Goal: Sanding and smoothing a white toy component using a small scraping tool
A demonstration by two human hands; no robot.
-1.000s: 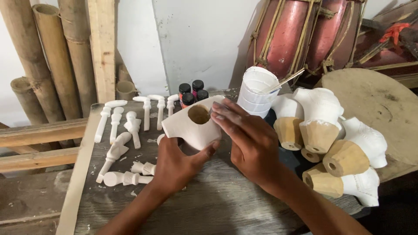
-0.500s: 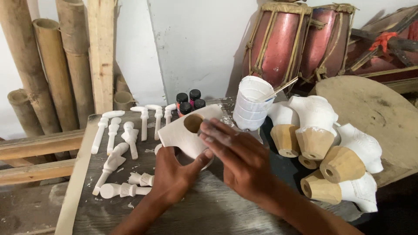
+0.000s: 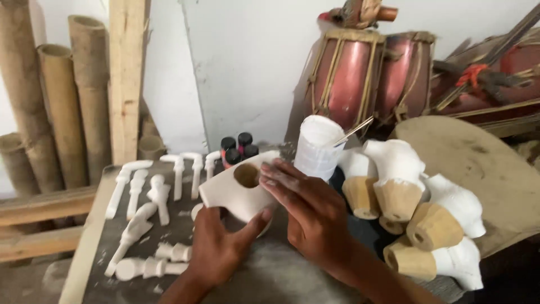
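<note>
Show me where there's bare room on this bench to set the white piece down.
Free: the grey bench top near the front edge, bordered by the left hand, the right hand and the small white pegs. Crowded: the pegs' side, the dark-capped bottles behind the white block, and the white-coated wooden pieces stacked opposite.

White block (image 3: pixel 236 194) with a tan hole; white pegs (image 3: pixel 135 197) on a grey table (image 3: pixel 169 225); white figures (image 3: pixel 427 208) with tan bases; red drums (image 3: pixel 365 79); small bottles (image 3: pixel 239 149), seemingly red with black caps.

left hand (image 3: pixel 216 247) thumb-out in a low grip, right hand (image 3: pixel 312 217) fingers flat, extended leftward
</note>
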